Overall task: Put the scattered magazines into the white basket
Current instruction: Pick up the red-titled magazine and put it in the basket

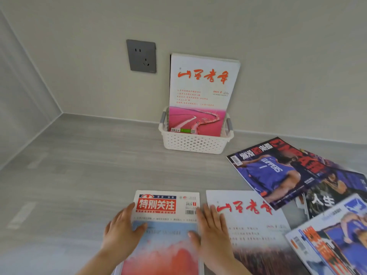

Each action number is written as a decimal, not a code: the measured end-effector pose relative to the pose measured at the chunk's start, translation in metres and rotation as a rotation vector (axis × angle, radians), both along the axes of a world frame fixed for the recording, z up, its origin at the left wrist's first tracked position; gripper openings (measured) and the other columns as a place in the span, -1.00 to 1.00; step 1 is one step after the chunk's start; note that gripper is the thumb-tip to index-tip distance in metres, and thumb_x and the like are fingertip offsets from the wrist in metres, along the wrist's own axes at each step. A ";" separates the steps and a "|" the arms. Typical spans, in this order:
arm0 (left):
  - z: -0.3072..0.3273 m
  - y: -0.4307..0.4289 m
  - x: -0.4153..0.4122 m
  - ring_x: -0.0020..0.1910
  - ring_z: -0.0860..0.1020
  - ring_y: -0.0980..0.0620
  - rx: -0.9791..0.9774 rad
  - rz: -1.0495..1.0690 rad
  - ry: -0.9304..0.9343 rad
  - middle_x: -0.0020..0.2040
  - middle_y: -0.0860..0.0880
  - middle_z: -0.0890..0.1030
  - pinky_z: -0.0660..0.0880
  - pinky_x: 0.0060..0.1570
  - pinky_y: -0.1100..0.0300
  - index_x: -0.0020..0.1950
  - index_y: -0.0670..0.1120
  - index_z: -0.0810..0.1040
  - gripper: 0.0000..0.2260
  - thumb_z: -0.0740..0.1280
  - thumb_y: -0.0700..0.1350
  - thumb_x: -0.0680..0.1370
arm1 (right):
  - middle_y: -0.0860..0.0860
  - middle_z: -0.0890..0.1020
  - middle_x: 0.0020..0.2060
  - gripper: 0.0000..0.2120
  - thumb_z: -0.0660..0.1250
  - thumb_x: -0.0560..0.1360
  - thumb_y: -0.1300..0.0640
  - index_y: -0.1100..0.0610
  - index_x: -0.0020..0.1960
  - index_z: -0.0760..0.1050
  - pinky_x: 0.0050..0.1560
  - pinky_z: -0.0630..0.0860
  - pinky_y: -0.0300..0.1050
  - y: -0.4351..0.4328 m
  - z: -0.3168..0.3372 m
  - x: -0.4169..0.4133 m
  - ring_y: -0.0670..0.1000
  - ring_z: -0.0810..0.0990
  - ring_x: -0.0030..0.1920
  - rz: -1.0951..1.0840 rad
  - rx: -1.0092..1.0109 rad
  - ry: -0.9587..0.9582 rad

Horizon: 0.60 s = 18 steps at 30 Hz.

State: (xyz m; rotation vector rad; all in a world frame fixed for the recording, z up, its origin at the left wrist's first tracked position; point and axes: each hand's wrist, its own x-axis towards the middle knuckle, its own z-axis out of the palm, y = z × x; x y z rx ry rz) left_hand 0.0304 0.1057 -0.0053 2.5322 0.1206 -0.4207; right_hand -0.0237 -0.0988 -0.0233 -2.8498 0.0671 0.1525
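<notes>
I've got left hand (122, 234) and right hand (213, 233) straight-fingered flanking the counter-front-edge red-banner magazine (166, 215), thumbs on cover; next: pinch, lift, stand it in white basket (194, 143).

Dark grey wall socket (141, 56) is flush on the pale back wall (268, 32). Light grey wood-grain surface (79, 165) sits below. Side wall (17, 92) meets both at the left corner.

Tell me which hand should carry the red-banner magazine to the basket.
Right hand, probably: it rests at the right edge of the red-banner magazine, and the white basket stands ahead, slightly toward that side.
</notes>
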 end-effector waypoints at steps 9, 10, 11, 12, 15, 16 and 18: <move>0.017 0.004 0.003 0.04 0.45 -0.10 -0.700 0.344 0.138 0.08 -0.10 0.49 0.38 0.06 -0.03 0.33 -0.12 0.27 -0.54 0.26 -0.36 0.47 | -0.02 -0.28 0.46 -0.40 -0.10 0.55 -0.15 0.04 0.46 -0.27 -0.11 -0.77 -0.36 -0.004 -0.017 0.001 -0.15 -0.53 0.33 0.010 -0.016 0.077; 0.017 0.003 0.000 0.02 0.48 -0.13 -0.713 0.328 0.170 0.05 -0.12 0.51 0.40 0.06 -0.03 0.29 -0.13 0.32 -0.58 0.25 -0.38 0.46 | -0.01 -0.26 0.48 -0.40 -0.09 0.55 -0.15 0.04 0.46 -0.27 -0.12 -0.77 -0.36 -0.004 -0.015 0.001 -0.05 -0.46 0.39 0.005 -0.007 0.087; 0.015 0.001 -0.004 0.00 0.50 -0.14 -0.690 0.291 0.192 0.03 -0.15 0.55 0.41 0.04 0.01 0.19 -0.13 0.40 -0.65 0.24 -0.41 0.45 | 0.00 -0.25 0.48 -0.40 -0.09 0.55 -0.15 0.04 0.46 -0.27 -0.12 -0.77 -0.37 -0.004 -0.014 0.000 0.02 -0.40 0.43 -0.003 0.007 0.090; 0.014 -0.001 -0.009 0.00 0.52 -0.14 -0.651 0.253 0.201 0.01 -0.16 0.57 0.40 0.03 0.07 0.08 -0.12 0.45 -0.72 0.22 -0.41 0.46 | 0.00 -0.25 0.48 -0.39 -0.09 0.54 -0.15 0.04 0.46 -0.27 -0.12 -0.77 -0.37 -0.003 -0.014 -0.001 0.06 -0.37 0.45 -0.009 0.017 0.089; 0.014 -0.005 -0.019 0.04 0.50 -0.14 -0.613 0.209 0.165 -0.05 -0.13 0.58 0.37 0.04 0.12 -0.03 -0.08 0.45 -0.77 0.21 -0.40 0.47 | -0.02 -0.25 0.48 -0.38 -0.06 0.54 -0.15 0.04 0.46 -0.26 -0.02 -0.75 -0.36 -0.004 -0.016 0.000 0.04 -0.34 0.46 -0.038 0.057 0.070; 0.017 -0.003 -0.018 0.01 0.52 -0.13 -0.626 0.188 0.143 -0.07 -0.11 0.59 0.38 0.02 0.13 -0.05 -0.07 0.47 -0.76 0.20 -0.40 0.47 | -0.04 -0.21 0.49 -0.37 -0.02 0.53 -0.15 0.03 0.46 -0.24 0.12 -0.69 -0.32 -0.005 -0.015 0.000 0.02 -0.31 0.47 -0.060 0.078 0.067; 0.028 -0.001 -0.014 -0.07 0.55 -0.02 -0.653 0.126 0.100 -0.13 0.01 0.63 0.43 -0.11 0.16 -0.12 0.02 0.50 -0.71 0.21 -0.39 0.48 | -0.04 0.01 0.50 -0.35 0.12 0.51 -0.09 0.00 0.46 -0.14 0.44 -0.31 -0.15 -0.005 -0.011 0.004 0.03 -0.11 0.50 -0.157 0.230 0.057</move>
